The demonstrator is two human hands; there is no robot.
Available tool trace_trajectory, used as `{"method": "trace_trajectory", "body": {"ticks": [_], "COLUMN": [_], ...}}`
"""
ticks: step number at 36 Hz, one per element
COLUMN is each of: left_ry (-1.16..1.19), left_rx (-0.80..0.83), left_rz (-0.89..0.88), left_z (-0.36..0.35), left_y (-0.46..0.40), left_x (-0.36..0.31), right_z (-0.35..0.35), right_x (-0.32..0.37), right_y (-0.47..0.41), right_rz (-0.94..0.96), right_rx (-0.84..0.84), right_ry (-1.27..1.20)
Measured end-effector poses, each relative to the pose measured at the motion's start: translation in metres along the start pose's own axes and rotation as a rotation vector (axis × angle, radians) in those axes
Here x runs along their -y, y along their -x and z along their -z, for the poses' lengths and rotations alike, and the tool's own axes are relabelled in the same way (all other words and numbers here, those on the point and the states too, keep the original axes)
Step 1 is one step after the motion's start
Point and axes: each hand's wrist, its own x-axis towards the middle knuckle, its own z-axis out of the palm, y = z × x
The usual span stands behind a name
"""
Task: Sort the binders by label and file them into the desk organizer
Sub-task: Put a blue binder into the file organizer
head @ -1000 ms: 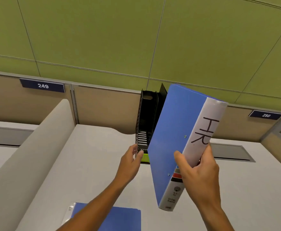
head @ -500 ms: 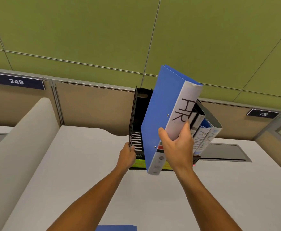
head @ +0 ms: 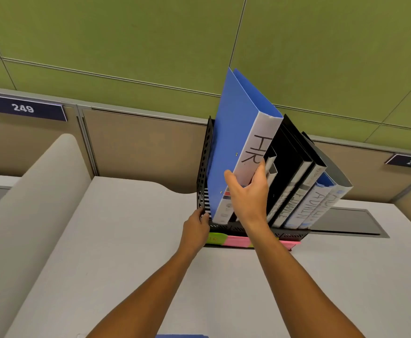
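Note:
A blue binder (head: 231,152) with a white spine marked "HR" stands tilted in the leftmost slot of the black perforated desk organizer (head: 203,172). My right hand (head: 248,193) grips its spine low down, thumb on the blue cover and fingers round the right side. My left hand (head: 196,224) holds the organizer's front left corner. To the right stand several filed binders: a black one marked "FINANCE" (head: 289,191) and two marked "ADMIN" (head: 311,203).
Green and pink sticky labels (head: 226,239) line the organizer's front foot. A grey cable hatch (head: 350,223) lies in the desk at the right. A beige partition (head: 29,198) curves along the left. A blue edge (head: 181,335) peeks in at the bottom.
My right hand has carried the HR binder forward and down into the organizer's left slot. The left hand stays at the organizer's corner. The view has moved closer.

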Motion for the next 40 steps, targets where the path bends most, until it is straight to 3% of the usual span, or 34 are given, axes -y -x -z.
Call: {"method": "trace_trajectory", "body": {"ticks": [19, 40], "left_ry": [0.131, 0.114], "left_rx": [-0.056, -0.036], "left_rz": [0.079, 0.059], "left_z": [-0.014, -0.018], "left_y": [0.002, 0.011], "left_x": [0.013, 0.017], "right_z": [-0.025, -0.039], "right_x": [-0.031, -0.036], "right_y": [0.011, 0.04], "right_rz": [0.025, -0.026], "right_rx": [-0.061, -0.052], "right_ry": [-0.074, 0.097]}}
